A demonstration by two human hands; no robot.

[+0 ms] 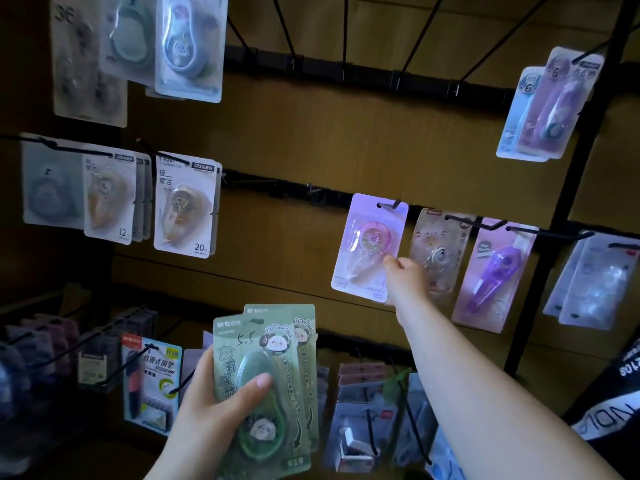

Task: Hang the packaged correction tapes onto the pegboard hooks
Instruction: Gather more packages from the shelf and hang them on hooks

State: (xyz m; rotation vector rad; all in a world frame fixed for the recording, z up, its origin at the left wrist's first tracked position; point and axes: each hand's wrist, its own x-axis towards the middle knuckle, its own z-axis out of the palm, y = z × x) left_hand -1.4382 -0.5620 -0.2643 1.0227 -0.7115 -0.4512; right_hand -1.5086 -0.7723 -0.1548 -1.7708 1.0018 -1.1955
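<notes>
Now my right hand (pixel 405 275) pinches the pink correction tape pack's (pixel 369 247) lower corner, steadying its hole on the hook (pixel 393 204). My left hand (pixel 221 393), thumb across the front, clamps the green packs (pixel 273 375) waiting their turn.

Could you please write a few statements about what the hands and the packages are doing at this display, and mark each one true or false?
1. The right hand holds the pink package by its lower right corner. True.
2. The pink package's hang hole is at a hook on the middle rail. True.
3. The left hand is empty. False: it has a grip on a stack of green panda packages.
4. The purple package hangs to the left of the pink one. False: it hangs to the right.
5. The front green package has 5.5 handwritten on it. True.
</notes>
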